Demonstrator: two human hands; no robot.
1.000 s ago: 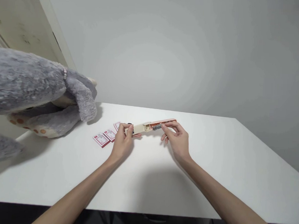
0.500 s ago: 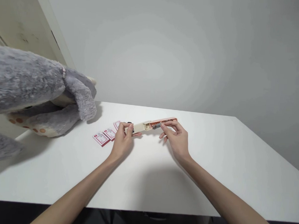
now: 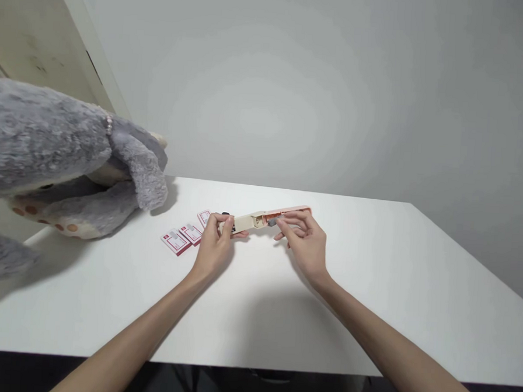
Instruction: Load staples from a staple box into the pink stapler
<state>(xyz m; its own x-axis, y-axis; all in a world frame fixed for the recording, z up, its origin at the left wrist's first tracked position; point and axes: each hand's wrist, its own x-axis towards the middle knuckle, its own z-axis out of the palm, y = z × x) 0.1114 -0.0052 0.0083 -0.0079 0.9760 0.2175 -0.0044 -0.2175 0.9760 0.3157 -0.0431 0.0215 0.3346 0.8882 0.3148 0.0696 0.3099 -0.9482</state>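
Note:
My left hand [image 3: 213,249] is closed around the cream end of a stapler [image 3: 244,222], which is opened out, its pink-orange part stretching off to the right. Between the thumb and fingers of my right hand [image 3: 309,240] is a small grey strip of staples [image 3: 272,222], close to the stapler's opened middle. Part of the strip is hidden by my fingertips. The other right fingers are loosely curled.
Several small white-and-red boxes [image 3: 176,242] lie in a slanting row left of my left hand. A big grey plush toy [image 3: 92,152] occupies the table's left side. The white table [image 3: 254,330] meets a grey wall [image 3: 267,91] behind.
My right hand has shifted slightly left, and the grey strip has turned between its fingers. My left hand keeps its hold on the stapler.

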